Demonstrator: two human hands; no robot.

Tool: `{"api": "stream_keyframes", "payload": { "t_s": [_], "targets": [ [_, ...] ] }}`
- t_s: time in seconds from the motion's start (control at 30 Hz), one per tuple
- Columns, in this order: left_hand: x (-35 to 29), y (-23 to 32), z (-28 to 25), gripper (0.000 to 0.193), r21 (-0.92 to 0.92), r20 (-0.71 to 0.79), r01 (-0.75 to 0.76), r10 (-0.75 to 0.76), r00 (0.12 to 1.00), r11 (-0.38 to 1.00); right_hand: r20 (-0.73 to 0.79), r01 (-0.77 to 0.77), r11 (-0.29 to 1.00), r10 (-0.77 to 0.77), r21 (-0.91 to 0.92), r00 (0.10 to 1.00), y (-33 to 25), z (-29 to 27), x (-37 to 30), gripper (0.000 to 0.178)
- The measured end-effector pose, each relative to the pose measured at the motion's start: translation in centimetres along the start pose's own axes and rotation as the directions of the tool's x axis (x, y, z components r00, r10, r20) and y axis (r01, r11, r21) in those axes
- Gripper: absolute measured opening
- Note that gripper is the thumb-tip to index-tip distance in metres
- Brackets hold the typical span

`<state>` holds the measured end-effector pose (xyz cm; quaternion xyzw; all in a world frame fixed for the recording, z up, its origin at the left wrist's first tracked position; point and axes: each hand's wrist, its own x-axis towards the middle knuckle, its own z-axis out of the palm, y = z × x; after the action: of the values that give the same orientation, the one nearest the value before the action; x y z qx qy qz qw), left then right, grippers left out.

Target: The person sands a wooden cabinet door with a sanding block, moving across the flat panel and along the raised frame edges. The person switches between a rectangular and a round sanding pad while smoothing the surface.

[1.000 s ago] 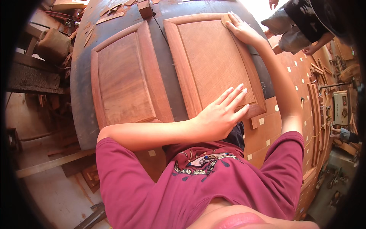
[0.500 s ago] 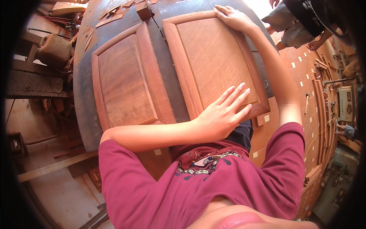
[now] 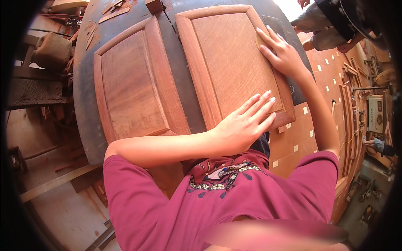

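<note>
A framed wooden panel (image 3: 234,58) with a raised reddish-brown border lies flat on a dark table. My left hand (image 3: 243,119) rests on its near edge, fingers stretched out and slightly spread over the lower rail. Along the panel's right side, my right hand (image 3: 282,52) lies with its fingers extended across the border and thumb apart. Whether anything thin sits beneath the right palm is hidden. To the left, a second, darker framed panel (image 3: 132,79) lies alongside with a narrow gap between them; my left forearm passes in front of its near end.
The dark table (image 3: 86,83) carries wood offcuts (image 3: 114,15) and a small wooden block (image 3: 154,6) at its far side. Another person (image 3: 324,25) stands beyond the right edge. Long timber strips (image 3: 346,125) lie on the tiled floor at right; a brown rounded container (image 3: 51,49) stands left.
My right hand has slid from the panel's far right corner toward me along its right side. My left hand stays on the near edge. The view has shifted slightly.
</note>
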<state>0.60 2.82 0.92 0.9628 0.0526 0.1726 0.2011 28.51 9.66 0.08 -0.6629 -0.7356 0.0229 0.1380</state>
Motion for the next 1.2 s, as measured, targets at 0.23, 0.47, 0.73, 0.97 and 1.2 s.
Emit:
{"api": "stream_keyframes", "payload": {
  "t_s": [0.23, 0.47, 0.73, 0.97, 1.2],
  "targets": [
    [0.2, 0.1, 0.0, 0.049, -0.018, 0.004, -0.159, 0.159, 0.987, 0.987, 0.042, 0.071, 0.997, -0.069, -0.043, 0.997, -0.1, 0.1, -1.0, 0.061],
    [-0.7, 0.3, 2.3, 0.016, -0.275, 0.044, -0.545, 0.577, 0.816, 0.792, -0.099, 0.033, 0.998, -0.037, -0.046, 0.994, 1.1, 2.7, 12.1, 0.044],
    [-1.2, 0.3, 2.3, 0.013, 0.049, 0.243, -0.577, 0.551, 0.799, 0.815, 0.144, -0.136, 0.990, 0.128, 0.045, 0.981, -3.0, -2.3, 11.2, 0.051],
    [-0.8, 0.3, 2.2, 0.012, 0.040, 0.237, -0.589, 0.564, 0.791, 0.807, 0.144, -0.030, 0.993, 0.014, 0.113, 0.989, 0.5, 0.6, 2.5, 0.068],
    [-0.5, 0.5, 2.5, 0.012, -0.028, 0.262, -0.579, 0.565, 0.782, 0.815, 0.142, 0.028, 0.999, -0.024, -0.029, 0.990, -1.3, -0.4, -2.7, 0.066]
  ]
}}
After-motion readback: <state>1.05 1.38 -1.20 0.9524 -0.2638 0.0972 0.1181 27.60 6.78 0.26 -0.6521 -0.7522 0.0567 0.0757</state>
